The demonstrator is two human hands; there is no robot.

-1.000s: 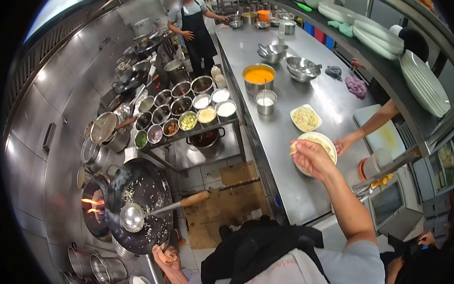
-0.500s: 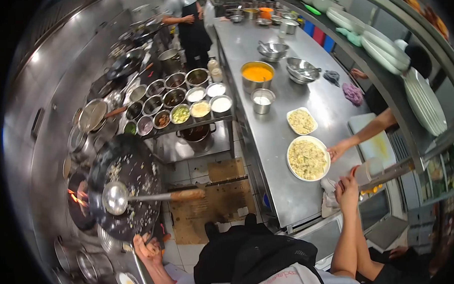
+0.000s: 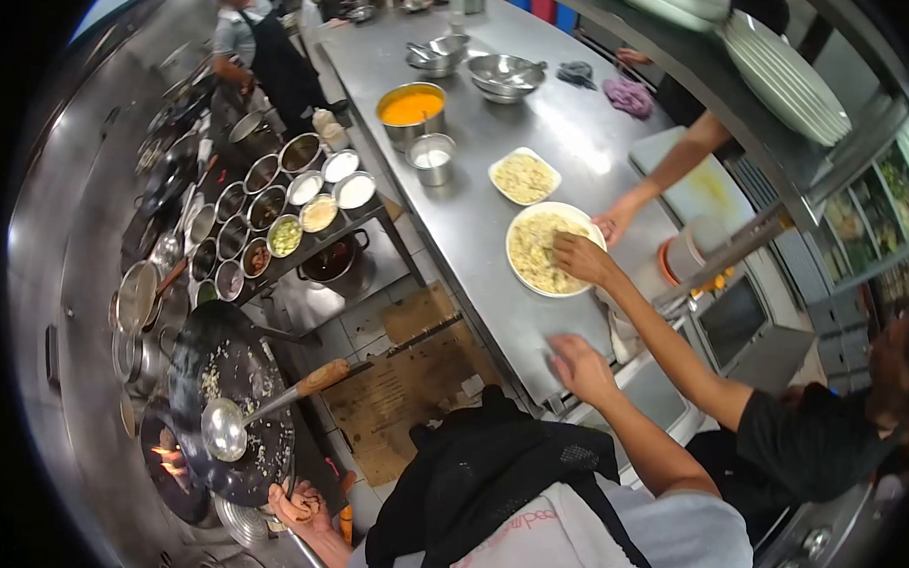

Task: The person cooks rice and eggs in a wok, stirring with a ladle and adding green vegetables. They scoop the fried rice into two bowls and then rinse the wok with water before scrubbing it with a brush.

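My left hand (image 3: 302, 506) is closed on the near rim handle of a black wok (image 3: 207, 360), which is tilted beside the burner. Scattered bits of rice and egg cling to its inside, and a steel ladle (image 3: 226, 431) with a wooden handle rests across it. My right hand (image 3: 582, 369) is over the near end of the steel table, slightly blurred, fingers apart and holding nothing. Beyond it stands a round white bowl (image 3: 512, 263) of fried rice. One hand of a co-worker (image 3: 615, 220) touches its rim; another hand (image 3: 581, 256) reaches into the rice.
A square dish of fried rice (image 3: 524, 176), a pot of orange liquid (image 3: 411, 107) and steel bowls (image 3: 507, 78) stand on the table. Ingredient containers (image 3: 286, 236) fill a side rack. Flame shows at the burner (image 3: 173, 464). Another person (image 3: 267, 57) stands farther back.
My right hand has moved left, away from the towel and cup. A co-worker's hand has come into the rice bowl. My view has turned right; the left hand still holds the wok.
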